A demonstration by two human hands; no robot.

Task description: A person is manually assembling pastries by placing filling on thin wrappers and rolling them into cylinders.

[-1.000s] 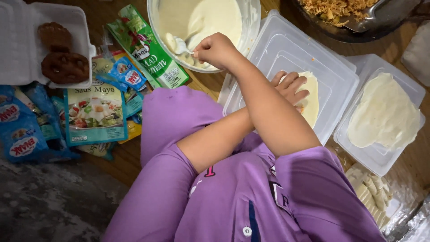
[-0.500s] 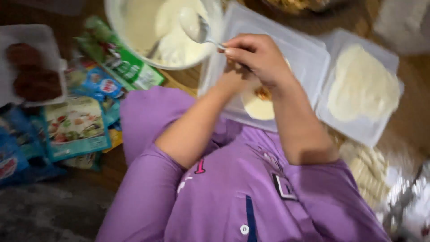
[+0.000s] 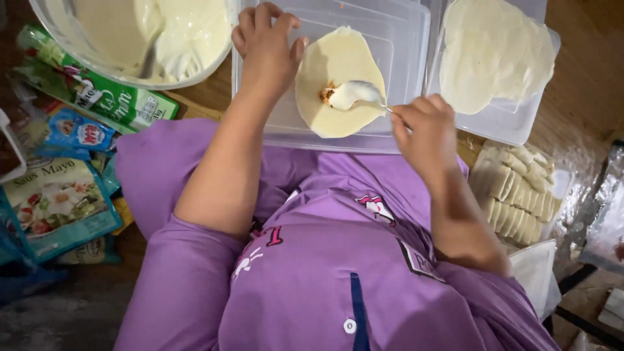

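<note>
Spoon (image 3: 354, 95) moved from bowl onto wrapper (image 3: 338, 81) | right hand (image 3: 426, 133) grip grasping spoon | left hand (image 3: 265, 45) released, pressing wrapper edge

One spoon (image 3: 354, 94), one bowl (image 3: 71, 49), two lids (image 3: 403, 45).

Warm, fairly dim indoor light from overhead, soft shadows beneath the forearms, pale glare on the clear plastic lid (image 3: 403, 39) and foil (image 3: 608, 201), floor corners sank into darkness, edges slightly stretched, bowl (image 3: 130, 39) and packets (image 3: 58, 195) mildly soft, centre sharp.
</note>
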